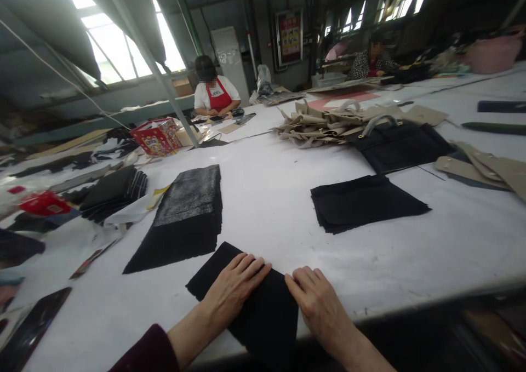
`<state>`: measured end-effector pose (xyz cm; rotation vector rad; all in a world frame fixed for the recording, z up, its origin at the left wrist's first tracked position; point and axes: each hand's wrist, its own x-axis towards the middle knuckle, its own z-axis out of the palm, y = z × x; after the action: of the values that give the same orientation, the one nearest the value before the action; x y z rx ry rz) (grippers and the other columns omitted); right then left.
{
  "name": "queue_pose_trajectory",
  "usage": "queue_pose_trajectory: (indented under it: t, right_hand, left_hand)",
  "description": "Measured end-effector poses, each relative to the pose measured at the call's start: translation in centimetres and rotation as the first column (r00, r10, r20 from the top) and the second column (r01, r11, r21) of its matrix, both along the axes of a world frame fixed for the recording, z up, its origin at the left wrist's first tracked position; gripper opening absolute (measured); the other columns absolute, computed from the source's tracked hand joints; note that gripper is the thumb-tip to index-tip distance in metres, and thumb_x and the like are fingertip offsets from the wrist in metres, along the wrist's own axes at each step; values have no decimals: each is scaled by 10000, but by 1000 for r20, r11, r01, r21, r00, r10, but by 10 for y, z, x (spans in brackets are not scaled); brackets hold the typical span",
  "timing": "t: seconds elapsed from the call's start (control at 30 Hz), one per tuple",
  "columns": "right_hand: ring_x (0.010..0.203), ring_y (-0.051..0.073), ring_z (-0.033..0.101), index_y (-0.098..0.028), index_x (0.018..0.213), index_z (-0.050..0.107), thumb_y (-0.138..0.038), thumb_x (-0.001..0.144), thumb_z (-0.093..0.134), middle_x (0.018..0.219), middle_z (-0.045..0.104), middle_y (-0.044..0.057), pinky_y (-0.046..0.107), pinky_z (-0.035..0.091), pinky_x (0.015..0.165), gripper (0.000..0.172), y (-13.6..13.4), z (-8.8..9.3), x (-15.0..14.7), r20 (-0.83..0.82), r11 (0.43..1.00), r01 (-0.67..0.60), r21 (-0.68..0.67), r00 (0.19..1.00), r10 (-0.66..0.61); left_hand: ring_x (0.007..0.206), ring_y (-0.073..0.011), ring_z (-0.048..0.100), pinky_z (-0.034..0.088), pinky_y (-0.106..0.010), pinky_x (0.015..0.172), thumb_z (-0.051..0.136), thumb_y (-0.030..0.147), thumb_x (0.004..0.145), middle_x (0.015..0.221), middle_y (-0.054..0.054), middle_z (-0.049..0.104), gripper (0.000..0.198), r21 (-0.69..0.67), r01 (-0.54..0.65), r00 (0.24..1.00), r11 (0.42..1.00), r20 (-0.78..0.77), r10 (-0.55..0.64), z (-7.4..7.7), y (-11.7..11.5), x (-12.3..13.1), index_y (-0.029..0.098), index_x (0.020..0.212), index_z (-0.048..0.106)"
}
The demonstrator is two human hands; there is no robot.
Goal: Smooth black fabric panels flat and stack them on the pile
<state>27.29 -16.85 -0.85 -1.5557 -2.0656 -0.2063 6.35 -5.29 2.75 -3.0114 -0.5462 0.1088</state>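
A black fabric piece (pixel 263 317) lies at the near edge of the white table (pixel 271 196). My left hand (pixel 234 290) lies flat on its upper part, fingers stretched out and close together. My right hand (pixel 318 301) rests flat beside it on the piece's right edge, fingers extended toward the left hand. Neither hand grips anything. A tall stack of black pieces with a shiny top (pixel 183 216) sits just beyond my left hand. Another flat black stack (pixel 364 202) lies to the right.
A pile of beige bag parts (pixel 324 122) and a black bag (pixel 400 144) lie farther back. Black strips (pixel 110 191), red packets and a red box (pixel 158 136) clutter the left. A person in a red apron (pixel 216 95) sits across; another person sits far right.
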Motion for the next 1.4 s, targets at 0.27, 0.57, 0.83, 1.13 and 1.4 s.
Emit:
queue_pose_trajectory:
  t: [0.27, 0.57, 0.83, 1.13, 1.4]
  right_hand:
    - [774, 207, 458, -88, 1075, 635, -4, 848, 486, 850, 546, 65, 352, 361, 712, 284, -5, 2, 1, 42, 999, 13, 37, 999, -15]
    - [768, 204, 463, -76, 1068, 639, -7, 831, 497, 843, 545, 58, 357, 359, 716, 285, -13, 2, 2, 59, 998, 36, 53, 998, -39]
    - [798, 210, 480, -68, 1216, 588, -2, 855, 429, 878, 570, 67, 369, 351, 763, 400, -18, 5, 0, 28, 994, 75, 86, 997, -78]
    - [816, 215, 471, -88, 1213, 586, -48, 847, 454, 933, 573, 74, 384, 369, 766, 392, -26, -8, -1, 1, 997, 77, -22, 997, -77]
    - [812, 217, 453, -94, 1187, 587, -31, 817, 431, 927, 558, 78, 388, 371, 775, 407, -29, -11, 0, -28, 996, 79, -39, 996, -80]
  left_hand:
    - [1163, -219, 520, 428, -351, 1047, 418, -29, 860, 1281, -84, 553, 709, -63, -25, 999, 998, -34, 22, 0, -5, 9, 172, 1518, 251]
    - [1211, -278, 512, 428, -439, 1058, 438, -30, 811, 1337, -125, 490, 849, 27, 8, 995, 1000, -97, -6, -4, -12, 12, 314, 1546, 188]
    - [1234, -288, 506, 427, -451, 1068, 440, -39, 787, 1356, -130, 484, 901, 55, 20, 996, 998, -88, -15, -10, -12, 9, 319, 1558, 140]
    - [1224, -285, 510, 461, -444, 1036, 440, -43, 776, 1345, -116, 501, 917, 77, 49, 999, 996, -26, -47, -15, -10, 4, 346, 1555, 154]
    - [1222, -302, 518, 478, -457, 1016, 465, -40, 766, 1349, -137, 494, 934, 109, 73, 997, 991, -31, -70, -18, -9, 4, 348, 1555, 148]
